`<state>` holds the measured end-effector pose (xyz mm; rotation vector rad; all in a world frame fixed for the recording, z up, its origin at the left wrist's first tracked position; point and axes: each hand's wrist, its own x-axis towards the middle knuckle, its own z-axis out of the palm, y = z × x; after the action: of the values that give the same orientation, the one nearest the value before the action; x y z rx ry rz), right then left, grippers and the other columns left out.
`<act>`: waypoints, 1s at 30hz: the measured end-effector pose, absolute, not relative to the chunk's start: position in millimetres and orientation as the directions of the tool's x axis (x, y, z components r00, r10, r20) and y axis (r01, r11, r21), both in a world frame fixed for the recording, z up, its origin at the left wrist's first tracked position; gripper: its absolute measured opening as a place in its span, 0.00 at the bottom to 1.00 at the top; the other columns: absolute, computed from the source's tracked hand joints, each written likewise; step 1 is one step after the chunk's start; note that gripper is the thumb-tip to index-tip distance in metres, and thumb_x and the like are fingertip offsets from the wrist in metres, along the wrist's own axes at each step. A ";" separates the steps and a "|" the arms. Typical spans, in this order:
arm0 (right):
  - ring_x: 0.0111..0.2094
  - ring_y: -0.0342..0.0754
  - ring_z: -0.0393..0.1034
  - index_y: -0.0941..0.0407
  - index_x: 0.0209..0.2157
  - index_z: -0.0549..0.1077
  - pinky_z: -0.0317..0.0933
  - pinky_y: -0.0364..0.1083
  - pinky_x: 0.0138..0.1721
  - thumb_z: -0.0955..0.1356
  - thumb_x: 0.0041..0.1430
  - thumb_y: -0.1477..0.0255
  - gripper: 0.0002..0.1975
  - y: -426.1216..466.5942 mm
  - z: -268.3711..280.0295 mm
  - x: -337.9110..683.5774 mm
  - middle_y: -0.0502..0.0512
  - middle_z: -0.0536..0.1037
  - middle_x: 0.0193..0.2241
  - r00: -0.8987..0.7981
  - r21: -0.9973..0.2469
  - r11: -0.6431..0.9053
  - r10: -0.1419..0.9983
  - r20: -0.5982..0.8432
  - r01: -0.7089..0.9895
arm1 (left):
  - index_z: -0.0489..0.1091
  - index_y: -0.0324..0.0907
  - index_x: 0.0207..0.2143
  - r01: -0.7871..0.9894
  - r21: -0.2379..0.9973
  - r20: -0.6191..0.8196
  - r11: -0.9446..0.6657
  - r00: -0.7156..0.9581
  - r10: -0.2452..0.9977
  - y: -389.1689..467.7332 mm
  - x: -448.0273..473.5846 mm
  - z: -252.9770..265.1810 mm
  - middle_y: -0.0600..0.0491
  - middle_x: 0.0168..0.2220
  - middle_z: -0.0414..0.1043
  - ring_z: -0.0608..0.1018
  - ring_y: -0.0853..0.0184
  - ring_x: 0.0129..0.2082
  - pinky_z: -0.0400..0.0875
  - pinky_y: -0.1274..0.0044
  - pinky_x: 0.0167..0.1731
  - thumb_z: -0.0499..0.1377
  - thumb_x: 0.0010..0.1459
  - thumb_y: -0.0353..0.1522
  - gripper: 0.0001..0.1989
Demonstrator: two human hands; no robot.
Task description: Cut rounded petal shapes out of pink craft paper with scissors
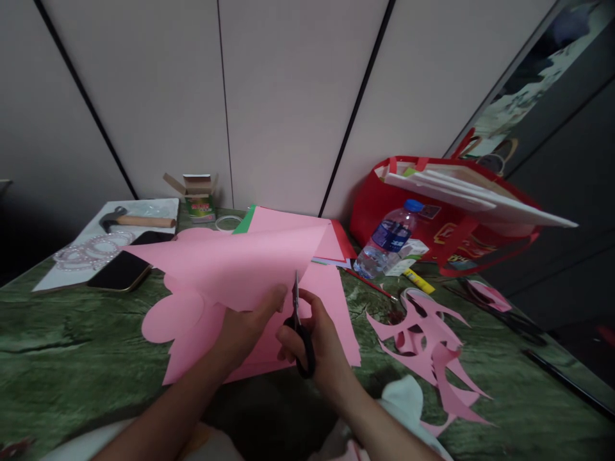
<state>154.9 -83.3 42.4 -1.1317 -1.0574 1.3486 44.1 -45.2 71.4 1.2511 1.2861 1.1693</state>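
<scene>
A large sheet of pink paper [230,259] is held up off the table by my left hand [247,330], whose thumb lies on top of it while the other fingers are under it. My right hand [317,339] grips a pair of scissors [300,333] by the black handles. Their blades point away from me at the sheet's right edge, close to my left thumb; whether they are cutting paper I cannot tell. Beneath lie more pink sheets [339,314] and rounded pink cut-outs [170,318], partly hidden by the raised sheet.
Pink paper scraps [427,346] lie at right, near a red pencil [369,283], a yellow tube [419,280] and a tilted water bottle [389,240]. Behind stands a red bag [369,205]. At left are a phone [120,272], a hammer [139,221] and a small open box [199,202].
</scene>
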 end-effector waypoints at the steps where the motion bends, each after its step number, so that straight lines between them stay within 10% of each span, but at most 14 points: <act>1: 0.14 0.41 0.62 0.55 0.50 0.51 0.55 0.40 0.18 0.70 0.47 0.66 0.32 -83.2 42.6 154.7 0.40 0.66 0.16 -0.016 -0.982 -0.078 0.997 -0.076 -0.171 | 0.63 0.43 0.15 0.074 0.997 -0.027 0.029 -0.018 0.999 -45.9 44.6 73.2 0.58 0.18 0.69 0.73 0.69 0.21 0.69 0.79 0.21 0.59 0.45 0.36 0.12; 30: 0.22 0.45 0.66 0.56 0.49 0.51 0.55 0.44 0.25 0.71 0.45 0.65 0.33 -82.1 49.9 157.2 0.44 0.68 0.21 -0.006 -0.982 -0.047 0.999 -0.047 -0.183 | 0.66 0.44 0.13 0.056 0.998 -0.029 0.028 0.026 0.999 -48.2 48.9 74.0 0.56 0.10 0.67 0.72 0.66 0.14 0.70 0.76 0.18 0.60 0.40 0.37 0.10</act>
<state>157.2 -82.1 49.9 -1.1053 -1.0507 1.3261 48.9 -48.2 74.0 1.2414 1.2432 1.1416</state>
